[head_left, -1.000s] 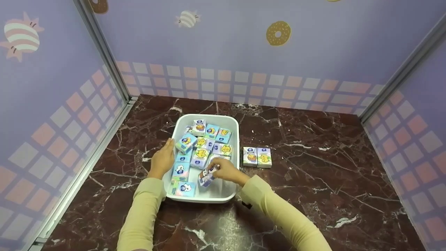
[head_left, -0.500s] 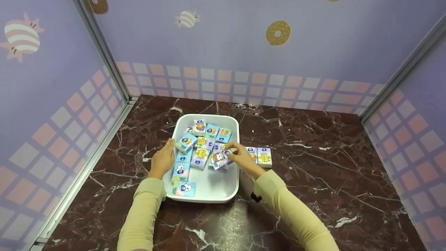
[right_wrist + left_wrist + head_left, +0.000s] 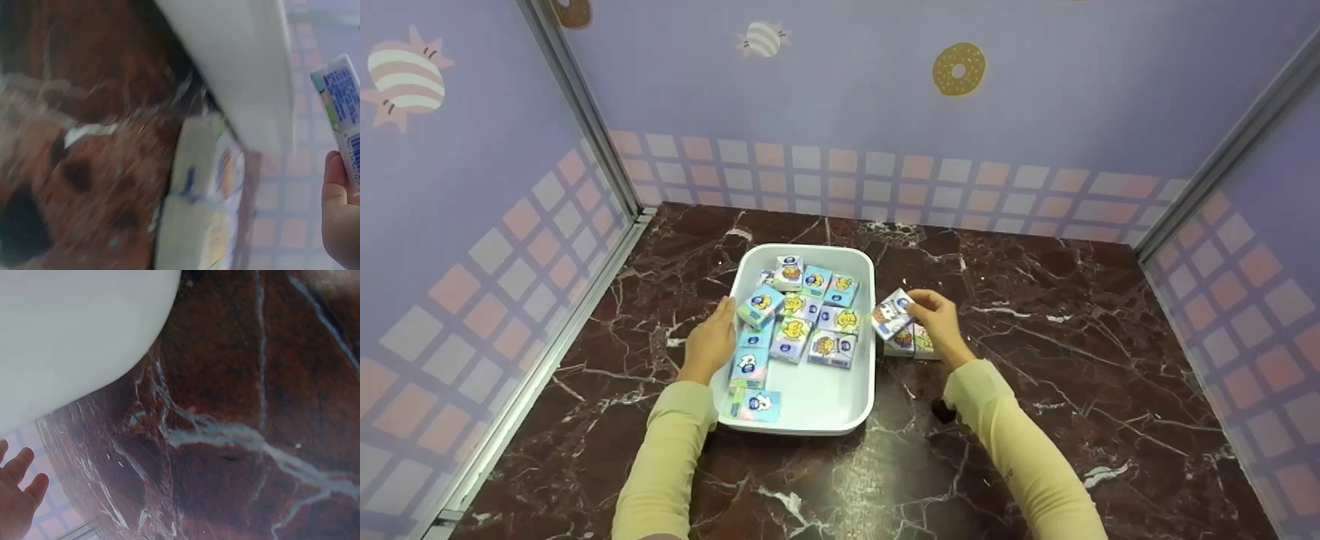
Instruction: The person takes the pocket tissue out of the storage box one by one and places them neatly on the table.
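My right hand [image 3: 942,322] pinches a small printed tissue pack [image 3: 891,315], tilted, just beyond the right rim of a white plastic tub [image 3: 819,399]. In the right wrist view the pack's back [image 3: 341,100] shows blue print and a barcode, gripped at its edge. Below it two tissue packs [image 3: 898,347] lie side by side on the table, partly hidden by the hand. My left hand [image 3: 710,343] rests against the tub's left outer side with its fingers fairly straight. Inside the tub, several blue, purple and white packs [image 3: 791,339] lie loosely, some overlapping.
A dark red marble-patterned tabletop [image 3: 1057,375] spreads around the tub. Lilac panels [image 3: 870,90] with pink and white squares stand at the back and both sides, joined by metal corner posts [image 3: 585,105].
My right hand has lifted the tissue pack from the tub's lower right and carried it up and right, over the rim to above the two packs. My left hand has stayed in place.
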Demonstrator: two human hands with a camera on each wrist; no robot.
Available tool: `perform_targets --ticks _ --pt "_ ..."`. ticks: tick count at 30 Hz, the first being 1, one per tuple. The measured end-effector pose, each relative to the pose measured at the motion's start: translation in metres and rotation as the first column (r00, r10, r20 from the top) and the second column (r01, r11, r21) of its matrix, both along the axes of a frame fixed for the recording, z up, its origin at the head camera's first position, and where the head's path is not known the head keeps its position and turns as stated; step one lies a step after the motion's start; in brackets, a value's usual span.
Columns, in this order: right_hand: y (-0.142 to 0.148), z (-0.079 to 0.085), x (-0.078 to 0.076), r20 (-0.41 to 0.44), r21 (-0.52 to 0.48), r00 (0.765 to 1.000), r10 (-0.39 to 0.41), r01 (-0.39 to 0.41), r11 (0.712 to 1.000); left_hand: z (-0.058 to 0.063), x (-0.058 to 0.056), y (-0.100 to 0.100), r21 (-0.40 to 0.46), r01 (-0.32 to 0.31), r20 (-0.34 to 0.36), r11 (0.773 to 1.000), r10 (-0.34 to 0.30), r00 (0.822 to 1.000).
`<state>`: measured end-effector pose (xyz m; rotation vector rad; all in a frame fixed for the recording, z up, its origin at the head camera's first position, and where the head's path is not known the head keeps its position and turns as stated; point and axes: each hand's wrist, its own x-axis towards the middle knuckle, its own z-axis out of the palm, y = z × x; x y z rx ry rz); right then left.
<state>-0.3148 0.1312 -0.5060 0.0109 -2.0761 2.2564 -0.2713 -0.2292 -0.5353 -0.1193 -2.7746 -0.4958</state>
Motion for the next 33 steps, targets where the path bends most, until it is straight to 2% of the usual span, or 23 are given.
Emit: perform_targets --ticks 6,14,23,33 --pt "0.027 -0.017 -0.008 0.04 -0.056 0.997 -0.069 0.071 0.996 0.001 0.0 0.0 0.007 -0.01 0.0 1.0 0.01 1.0" --pt "0.051 -0.03 -0.014 0.073 0.057 0.985 -0.158 0.154 0.986 0.001 -0.001 0.001 0.015 -0.018 0.046 1.0 0.018 0.999" --pt "0.077 -0.04 -0.015 0.15 0.191 0.974 -0.169 0.14 0.972 0.002 -0.001 0.001 0.029 -0.021 0.046 0.999 0.019 0.999" --pt "0.091 -0.055 -0.013 0.157 0.303 0.975 -0.155 0.102 0.948 0.004 -0.001 0.001 0.017 -0.02 0.052 1.0 0.02 0.998"
